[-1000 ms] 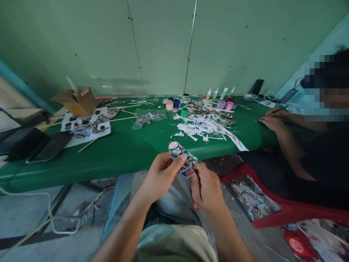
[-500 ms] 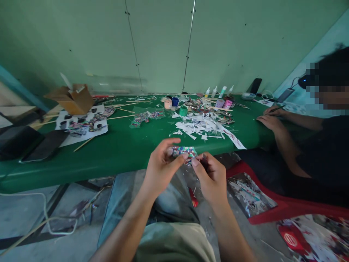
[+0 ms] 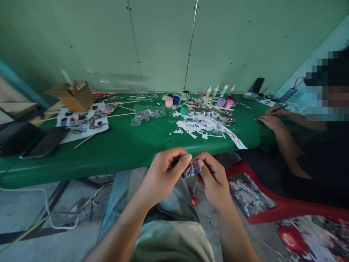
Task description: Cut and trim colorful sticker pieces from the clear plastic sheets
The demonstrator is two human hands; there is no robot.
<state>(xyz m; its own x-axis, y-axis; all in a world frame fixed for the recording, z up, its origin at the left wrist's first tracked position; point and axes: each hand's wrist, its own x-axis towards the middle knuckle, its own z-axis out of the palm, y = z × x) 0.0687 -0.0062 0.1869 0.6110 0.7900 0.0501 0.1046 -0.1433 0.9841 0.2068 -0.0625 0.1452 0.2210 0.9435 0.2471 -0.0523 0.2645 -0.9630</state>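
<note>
Just in front of the table's near edge, above my lap, both hands hold a small colourful printed piece [image 3: 188, 172] with a shiny look; what it is made of I cannot tell. My left hand [image 3: 166, 174] pinches its left side, thumb on top and fingers curled behind. At its right edge, my right hand [image 3: 214, 178] pinches with thumb and forefinger beside a blue and reddish part. My fingers cover much of the piece. White paper scraps [image 3: 203, 125] lie on the green table [image 3: 131, 140] beyond my hands.
Paint pots [image 3: 184, 108] and glue bottles [image 3: 208, 91] stand behind the scraps. At left are a cardboard box [image 3: 77, 98], a printed sheet [image 3: 95, 133] and thin sticks [image 3: 84, 141]. A co-worker's hands [image 3: 271, 120] rest on the table at right, near a red chair [image 3: 261, 217].
Both hands have drawn slightly lower and closer to me with the piece. My left fingers, earlier partly extended, are now curled around it, and the piece has been turned.
</note>
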